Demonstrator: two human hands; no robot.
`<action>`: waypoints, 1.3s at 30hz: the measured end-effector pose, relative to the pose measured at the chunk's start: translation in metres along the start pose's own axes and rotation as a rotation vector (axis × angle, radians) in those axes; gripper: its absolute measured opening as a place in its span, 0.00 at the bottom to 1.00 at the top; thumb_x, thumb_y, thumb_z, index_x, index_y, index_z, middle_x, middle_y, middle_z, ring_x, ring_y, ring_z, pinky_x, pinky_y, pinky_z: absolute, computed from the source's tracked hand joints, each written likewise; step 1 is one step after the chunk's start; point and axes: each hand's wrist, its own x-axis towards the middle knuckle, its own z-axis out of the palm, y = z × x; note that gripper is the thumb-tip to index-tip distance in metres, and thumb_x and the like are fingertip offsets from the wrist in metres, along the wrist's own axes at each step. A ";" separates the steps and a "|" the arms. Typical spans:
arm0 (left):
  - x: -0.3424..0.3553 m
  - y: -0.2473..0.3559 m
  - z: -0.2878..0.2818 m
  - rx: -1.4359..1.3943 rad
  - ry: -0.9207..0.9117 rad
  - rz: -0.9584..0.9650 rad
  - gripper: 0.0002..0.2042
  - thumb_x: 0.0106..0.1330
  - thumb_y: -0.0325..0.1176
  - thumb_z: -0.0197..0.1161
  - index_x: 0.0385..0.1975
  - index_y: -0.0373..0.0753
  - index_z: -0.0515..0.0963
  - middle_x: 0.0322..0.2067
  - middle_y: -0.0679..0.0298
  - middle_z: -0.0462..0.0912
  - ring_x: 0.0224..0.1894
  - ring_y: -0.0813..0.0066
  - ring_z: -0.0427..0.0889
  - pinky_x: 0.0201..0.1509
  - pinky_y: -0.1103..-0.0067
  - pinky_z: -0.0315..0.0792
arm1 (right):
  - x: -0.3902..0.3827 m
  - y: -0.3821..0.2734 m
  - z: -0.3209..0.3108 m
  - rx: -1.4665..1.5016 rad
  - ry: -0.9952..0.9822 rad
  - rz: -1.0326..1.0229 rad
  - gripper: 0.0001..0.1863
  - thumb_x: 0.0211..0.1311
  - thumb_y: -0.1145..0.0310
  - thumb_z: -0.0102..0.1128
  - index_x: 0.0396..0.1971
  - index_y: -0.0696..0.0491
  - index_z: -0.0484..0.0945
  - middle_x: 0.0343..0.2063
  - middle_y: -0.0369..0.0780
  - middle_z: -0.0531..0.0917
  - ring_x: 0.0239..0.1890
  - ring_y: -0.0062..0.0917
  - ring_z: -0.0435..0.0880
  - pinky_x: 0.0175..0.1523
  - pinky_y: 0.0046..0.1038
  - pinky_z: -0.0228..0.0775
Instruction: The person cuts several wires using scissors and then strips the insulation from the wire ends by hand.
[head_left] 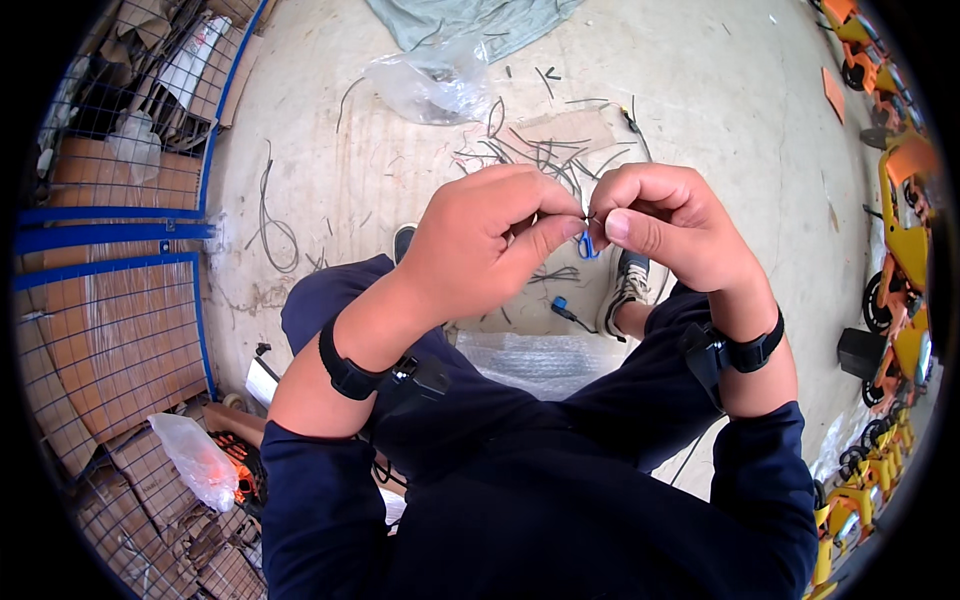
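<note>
In front of me, above the floor, my hands meet fingertip to fingertip. My left hand (490,235) is closed in a pinch of thumb and forefinger on a thin dark wire (589,217). The same small piece runs into the pinch of my right hand (668,222), whose other fingers are curled. Most of the wire is hidden by the fingertips. Just below them shows a blue looped handle (587,246), seemingly of scissors, partly covered by my hands. Beyond the hands, cut lengths of dark cable (545,150) lie scattered around a flat piece of cardboard (580,130).
A blue plug-like connector (560,303) lies on the floor between my feet, near bubble wrap (540,360). Farther off are a clear plastic bag (430,85) and a grey-green cloth (470,25). Blue wire-mesh cages (110,215) with cardboard stand left; yellow-orange wheeled items (905,220) line the right.
</note>
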 end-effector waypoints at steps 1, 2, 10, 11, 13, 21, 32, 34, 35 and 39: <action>0.000 0.000 0.001 0.024 0.002 0.021 0.03 0.62 0.24 0.64 0.34 0.35 0.80 0.27 0.64 0.81 0.27 0.80 0.77 0.30 0.82 0.69 | 0.001 0.000 0.000 -0.025 -0.013 0.007 0.06 0.68 0.71 0.58 0.35 0.58 0.78 0.30 0.35 0.82 0.35 0.16 0.80 0.42 0.20 0.73; -0.001 -0.001 0.000 0.035 -0.002 0.028 0.03 0.62 0.24 0.64 0.34 0.35 0.80 0.27 0.64 0.81 0.26 0.80 0.77 0.30 0.82 0.69 | 0.001 -0.001 0.000 -0.050 -0.026 0.013 0.05 0.68 0.72 0.58 0.35 0.58 0.78 0.30 0.35 0.82 0.35 0.16 0.80 0.42 0.20 0.73; 0.001 0.005 0.000 -0.146 0.003 -0.109 0.03 0.67 0.27 0.60 0.35 0.34 0.78 0.27 0.64 0.81 0.28 0.79 0.79 0.31 0.82 0.72 | 0.004 0.002 0.005 0.166 0.001 0.079 0.07 0.72 0.69 0.50 0.39 0.58 0.72 0.30 0.40 0.84 0.33 0.20 0.82 0.44 0.21 0.73; 0.002 0.005 -0.001 -0.144 -0.009 -0.158 0.04 0.68 0.27 0.59 0.34 0.34 0.78 0.27 0.65 0.81 0.28 0.80 0.79 0.32 0.82 0.72 | 0.004 0.001 0.005 0.216 -0.006 0.097 0.08 0.73 0.68 0.49 0.40 0.58 0.72 0.31 0.41 0.84 0.33 0.21 0.82 0.45 0.21 0.73; 0.001 0.006 -0.002 -0.138 -0.031 -0.257 0.05 0.70 0.29 0.58 0.34 0.33 0.77 0.26 0.65 0.80 0.29 0.81 0.78 0.34 0.82 0.72 | 0.004 0.001 0.004 0.272 -0.021 0.115 0.08 0.73 0.67 0.48 0.38 0.57 0.71 0.28 0.40 0.82 0.30 0.21 0.81 0.39 0.22 0.72; 0.005 -0.011 -0.013 -0.302 0.094 -0.341 0.08 0.71 0.33 0.57 0.35 0.35 0.77 0.29 0.69 0.79 0.32 0.85 0.72 0.41 0.84 0.69 | 0.002 -0.007 -0.003 0.647 -0.045 0.136 0.07 0.72 0.67 0.48 0.36 0.54 0.69 0.20 0.29 0.60 0.19 0.12 0.53 0.16 0.13 0.44; 0.006 -0.037 -0.042 0.031 0.056 -0.583 0.09 0.69 0.35 0.59 0.33 0.35 0.78 0.25 0.72 0.75 0.30 0.85 0.67 0.35 0.84 0.64 | -0.006 -0.022 -0.054 0.713 -0.250 -0.321 0.04 0.72 0.69 0.47 0.42 0.53 0.67 0.23 0.30 0.70 0.22 0.15 0.64 0.24 0.16 0.60; 0.006 -0.040 -0.044 0.111 0.039 -0.613 0.09 0.69 0.35 0.60 0.33 0.35 0.78 0.24 0.72 0.75 0.29 0.85 0.67 0.34 0.83 0.64 | -0.005 -0.020 -0.053 0.746 -0.252 -0.321 0.04 0.72 0.71 0.46 0.42 0.53 0.68 0.24 0.30 0.71 0.22 0.15 0.65 0.27 0.17 0.62; 0.006 -0.041 -0.045 0.133 0.030 -0.618 0.09 0.69 0.35 0.60 0.33 0.35 0.78 0.24 0.72 0.75 0.29 0.85 0.67 0.34 0.83 0.64 | -0.006 -0.020 -0.054 0.750 -0.235 -0.335 0.04 0.72 0.71 0.46 0.42 0.53 0.68 0.24 0.30 0.71 0.23 0.15 0.65 0.28 0.17 0.62; 0.008 -0.040 -0.050 0.208 0.006 -0.684 0.09 0.68 0.35 0.60 0.33 0.34 0.78 0.25 0.70 0.76 0.30 0.84 0.69 0.35 0.82 0.65 | -0.012 -0.030 -0.066 0.783 -0.152 -0.410 0.04 0.71 0.73 0.46 0.43 0.52 0.68 0.25 0.30 0.71 0.24 0.15 0.65 0.30 0.18 0.62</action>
